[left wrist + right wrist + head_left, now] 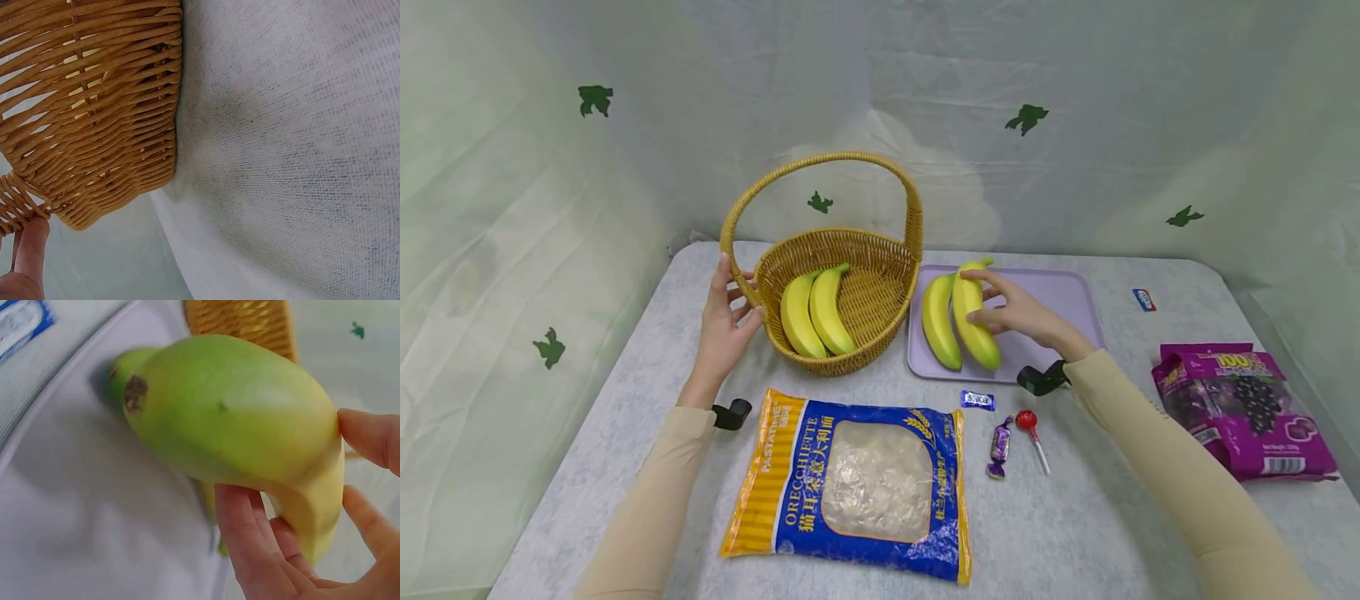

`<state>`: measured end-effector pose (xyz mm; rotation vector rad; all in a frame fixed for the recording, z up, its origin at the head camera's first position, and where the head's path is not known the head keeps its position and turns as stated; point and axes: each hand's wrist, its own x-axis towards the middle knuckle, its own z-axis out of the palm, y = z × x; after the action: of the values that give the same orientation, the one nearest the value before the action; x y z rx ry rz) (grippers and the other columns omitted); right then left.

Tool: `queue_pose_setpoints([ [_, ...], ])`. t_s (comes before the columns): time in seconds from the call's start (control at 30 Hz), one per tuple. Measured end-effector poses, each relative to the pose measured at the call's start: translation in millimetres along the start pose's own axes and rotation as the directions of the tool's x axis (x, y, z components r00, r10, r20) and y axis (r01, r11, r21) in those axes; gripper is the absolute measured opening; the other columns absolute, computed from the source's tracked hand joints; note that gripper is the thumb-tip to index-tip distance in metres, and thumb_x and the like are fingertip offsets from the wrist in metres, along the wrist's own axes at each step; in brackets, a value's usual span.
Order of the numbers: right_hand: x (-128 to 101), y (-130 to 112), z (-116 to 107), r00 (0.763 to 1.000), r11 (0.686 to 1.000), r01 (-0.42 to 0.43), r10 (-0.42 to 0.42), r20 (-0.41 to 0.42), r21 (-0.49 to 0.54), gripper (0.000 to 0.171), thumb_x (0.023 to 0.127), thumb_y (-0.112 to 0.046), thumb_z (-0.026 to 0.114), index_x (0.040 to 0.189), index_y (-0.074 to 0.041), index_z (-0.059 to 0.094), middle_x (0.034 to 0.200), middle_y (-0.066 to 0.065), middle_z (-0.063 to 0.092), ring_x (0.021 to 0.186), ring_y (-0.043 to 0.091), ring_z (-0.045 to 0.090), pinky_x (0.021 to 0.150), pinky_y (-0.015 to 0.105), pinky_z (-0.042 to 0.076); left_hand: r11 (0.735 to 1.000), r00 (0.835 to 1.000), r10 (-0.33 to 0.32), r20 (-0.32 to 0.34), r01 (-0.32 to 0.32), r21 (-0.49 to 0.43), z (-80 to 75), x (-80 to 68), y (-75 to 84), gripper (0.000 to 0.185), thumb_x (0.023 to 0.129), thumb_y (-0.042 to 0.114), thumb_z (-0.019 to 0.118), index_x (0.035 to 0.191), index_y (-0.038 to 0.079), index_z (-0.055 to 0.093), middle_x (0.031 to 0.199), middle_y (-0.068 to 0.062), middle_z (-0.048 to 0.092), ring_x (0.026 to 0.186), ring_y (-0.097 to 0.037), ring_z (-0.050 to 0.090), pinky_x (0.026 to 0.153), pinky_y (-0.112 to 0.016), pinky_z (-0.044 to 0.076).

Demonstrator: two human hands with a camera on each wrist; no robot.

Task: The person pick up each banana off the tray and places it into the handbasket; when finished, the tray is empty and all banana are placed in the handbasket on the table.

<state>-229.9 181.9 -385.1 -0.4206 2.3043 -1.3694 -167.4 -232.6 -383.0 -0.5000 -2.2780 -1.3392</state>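
Note:
A wicker basket (880,250) with a tall handle stands mid-table with two bananas (816,312) inside. My left hand (730,307) rests against its left rim at the foot of the handle, fingers fairly straight. In the left wrist view a fingertip (31,250) touches the basket's weave (94,125). Right of the basket a lavender tray (1067,300) carries two more bananas. My right hand (1003,307) grips the right-hand banana (977,337), beside the left one (938,321). The right wrist view shows its fingers (250,544) curled round that banana (231,419) above the tray (75,506).
A large blue and yellow pasta bag (857,483) lies at the front. Beside it are a small blue packet (977,400), a purple wrapped candy (1000,446) and a red lollipop (1030,425). A purple grape bag (1247,408) and a small packet (1144,299) sit right.

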Motion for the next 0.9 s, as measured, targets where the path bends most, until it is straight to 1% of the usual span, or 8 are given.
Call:
queue_pose_setpoints([
  [0.07,-2.4,-8.5,1.6,0.999,1.000,0.027,-0.027,0.026,0.007,0.070,0.089,-0.018,0.066,0.150,-0.022,0.031,0.136,0.022,0.034,0.116,0.036,0.044,0.081,0.042,0.054,1.000,1.000,-0.002,0.000,0.002,-0.001,0.0,0.0,0.1,0.092,0.088,-0.015,0.053,0.153,0.034,0.012,0.128,-0.034,0.036,0.111,-0.045,0.047,0.096,-0.046,0.046],
  [0.23,-4.2,-28.1,10.5,0.995,0.998,0.056,-0.058,0.086,0.025,0.070,0.090,-0.021,0.067,0.150,-0.025,0.031,0.136,0.020,0.034,0.114,0.037,0.051,0.083,0.043,0.053,1.000,1.000,-0.005,-0.003,0.005,-0.002,0.2,-0.2,0.7,0.091,0.088,-0.014,0.053,0.153,0.034,0.012,0.128,-0.034,0.036,0.110,-0.045,0.047,0.095,-0.049,0.045],
  [0.3,-2.9,-34.8,15.7,0.992,0.997,0.065,-0.068,0.109,0.031,0.070,0.089,-0.021,0.067,0.150,-0.026,0.032,0.135,0.020,0.034,0.111,0.038,0.055,0.083,0.043,0.053,1.000,1.000,-0.006,-0.004,0.006,-0.005,0.3,-0.3,0.8,0.091,0.088,-0.015,0.053,0.153,0.034,0.012,0.128,-0.034,0.036,0.111,-0.045,0.047,0.095,-0.048,0.045],
  [0.4,0.3,-43.9,24.1,0.985,0.995,0.089,-0.093,0.146,0.037,0.069,0.090,-0.021,0.066,0.150,-0.025,0.032,0.134,0.019,0.035,0.111,0.037,0.055,0.082,0.042,0.054,1.000,1.000,-0.015,-0.002,0.015,-0.007,0.4,-0.6,0.9,0.091,0.088,-0.014,0.053,0.153,0.033,0.011,0.128,-0.034,0.036,0.111,-0.044,0.048,0.096,-0.049,0.045],
  [0.53,7.0,-54.0,35.0,0.974,0.992,0.120,-0.127,0.186,0.051,0.068,0.090,-0.020,0.066,0.150,-0.024,0.033,0.133,0.018,0.036,0.109,0.035,0.055,0.082,0.041,0.054,1.000,1.000,-0.030,0.000,0.030,-0.001,0.2,-1.2,1.0,0.090,0.088,-0.014,0.053,0.153,0.032,0.010,0.129,-0.033,0.036,0.111,-0.042,0.047,0.096,-0.053,0.044],
  [0.63,14.6,-59.4,42.5,0.968,0.988,0.144,-0.152,0.201,0.055,0.066,0.091,-0.020,0.065,0.149,-0.024,0.035,0.129,0.018,0.037,0.102,0.031,0.058,0.080,0.039,0.054,0.999,0.999,-0.036,-0.001,0.036,-0.001,-0.1,-1.7,1.3,0.090,0.089,-0.013,0.053,0.153,0.031,0.010,0.129,-0.034,0.036,0.112,-0.043,0.047,0.096,-0.054,0.043],
  [0.73,22.2,-65.2,49.7,0.964,0.985,0.164,-0.173,0.203,0.056,0.065,0.091,-0.019,0.065,0.148,-0.024,0.036,0.124,0.018,0.039,0.094,0.026,0.058,0.077,0.037,0.054,0.999,0.999,-0.040,-0.001,0.040,-0.007,-0.2,-1.8,1.9,0.090,0.089,-0.013,0.053,0.154,0.033,0.010,0.129,-0.033,0.037,0.113,-0.044,0.047,0.096,-0.052,0.044],
  [0.9,36.4,-75.1,59.9,0.962,0.981,0.185,-0.192,0.192,0.056,0.063,0.091,-0.018,0.064,0.148,-0.023,0.037,0.116,0.018,0.043,0.082,0.022,0.053,0.072,0.042,0.051,0.999,0.999,-0.042,0.000,0.042,-0.016,-0.4,-1.5,3.1,0.090,0.089,-0.013,0.052,0.154,0.033,0.010,0.130,-0.033,0.037,0.114,-0.046,0.046,0.096,-0.049,0.044],
])
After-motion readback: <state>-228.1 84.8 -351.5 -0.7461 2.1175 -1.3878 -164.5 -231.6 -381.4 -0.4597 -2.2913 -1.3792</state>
